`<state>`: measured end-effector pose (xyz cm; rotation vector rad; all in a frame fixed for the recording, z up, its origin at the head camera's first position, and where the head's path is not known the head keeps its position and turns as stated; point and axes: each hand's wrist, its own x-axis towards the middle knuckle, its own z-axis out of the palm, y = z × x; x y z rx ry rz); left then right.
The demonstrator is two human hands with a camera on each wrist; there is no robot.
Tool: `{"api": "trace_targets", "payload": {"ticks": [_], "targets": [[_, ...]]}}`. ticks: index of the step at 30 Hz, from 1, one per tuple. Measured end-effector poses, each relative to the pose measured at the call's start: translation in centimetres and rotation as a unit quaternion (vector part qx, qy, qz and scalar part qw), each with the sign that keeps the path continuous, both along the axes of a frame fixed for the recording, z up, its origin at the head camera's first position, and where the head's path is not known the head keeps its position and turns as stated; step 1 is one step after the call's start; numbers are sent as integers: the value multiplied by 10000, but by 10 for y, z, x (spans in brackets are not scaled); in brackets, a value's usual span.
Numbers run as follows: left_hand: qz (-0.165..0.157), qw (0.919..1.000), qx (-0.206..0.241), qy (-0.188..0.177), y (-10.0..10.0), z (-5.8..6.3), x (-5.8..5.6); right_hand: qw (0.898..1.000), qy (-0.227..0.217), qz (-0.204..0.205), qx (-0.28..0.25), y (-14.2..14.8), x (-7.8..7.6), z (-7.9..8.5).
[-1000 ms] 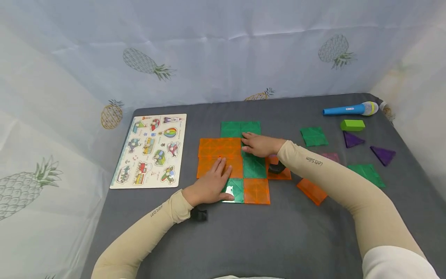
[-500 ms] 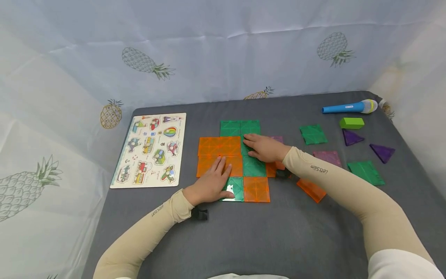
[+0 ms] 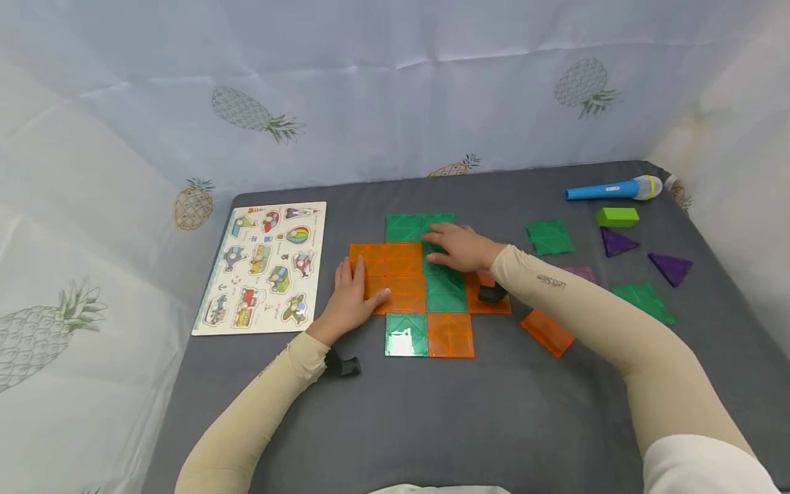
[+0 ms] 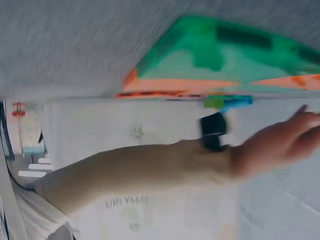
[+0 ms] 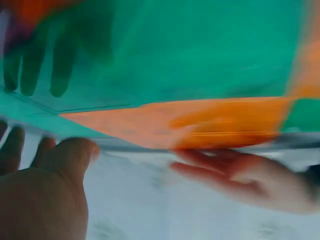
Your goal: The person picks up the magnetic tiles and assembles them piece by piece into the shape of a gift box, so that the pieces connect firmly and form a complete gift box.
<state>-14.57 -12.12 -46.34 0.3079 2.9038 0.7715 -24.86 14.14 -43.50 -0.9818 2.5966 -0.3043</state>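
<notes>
The left hand (image 3: pixel 347 302) has shifted left, to the left edge of the orange tiles (image 3: pixel 401 261); the right hand (image 3: pixel 459 247) lies over green tiles (image 3: pixel 447 291) on their right. Both hands' fingers look extended, clamped on nothing. Squaring up these flat, glossy, translucent squares seems in hand; next, light, level nudges suit.

The person's left hand (image 3: pixel 347 302) is at the left edge of an orange-and-green tile patchwork (image 3: pixel 401 293) on the tabletop (image 3: pixel 444 418); the right hand (image 3: pixel 461 247) lies over its green tiles (image 3: pixel 446 293). Left of the patchwork lies a puzzle board (image 3: pixel 270 266); right of it, loose tiles (image 3: pixel 550 237), two purple triangles (image 3: pixel 671 268), a lime block (image 3: pixel 618 217) and a blue microphone (image 3: pixel 611 190).
</notes>
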Motion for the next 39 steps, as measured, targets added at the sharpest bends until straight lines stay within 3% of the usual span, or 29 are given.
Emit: {"api": "trace_targets", "payload": {"ticks": [3, 6, 10, 16, 20, 26, 33, 36, 39], "targets": [[283, 9949, 805, -542, 6, 2, -5, 9986, -243, -470, -76, -11, -26, -3], [469, 9861, 1489, -572, 11, 10, -6, 9941, -530, -928, -181, -16, -41, -9], [642, 9723, 2202, -447, 13, 23, -5, 9902, -611, -1189, -399, -18, -47, -11], [203, 9623, 2708, -184, 18, 40, -3, 9895, -172, -1340, -516, -22, -45, -10], [-164, 9589, 2830, -148, 22, 45, -3, 9876, 474, -1433, -425, -30, -33, 2], [-500, 9489, 3115, -117, 26, 48, -5, 9824, 1367, -1245, -248, -41, 7, 28], [-530, 9624, 2651, 267, 30, 48, -4, 9866, 1387, -849, -151, -47, 48, 31], [-519, 9620, 2658, 356, 31, 46, -4, 9862, 1366, -883, -311, -42, 57, 30], [-282, 9598, 2768, 379, 28, 41, -5, 9795, 1507, -1138, -706, -26, 60, 28]]}}
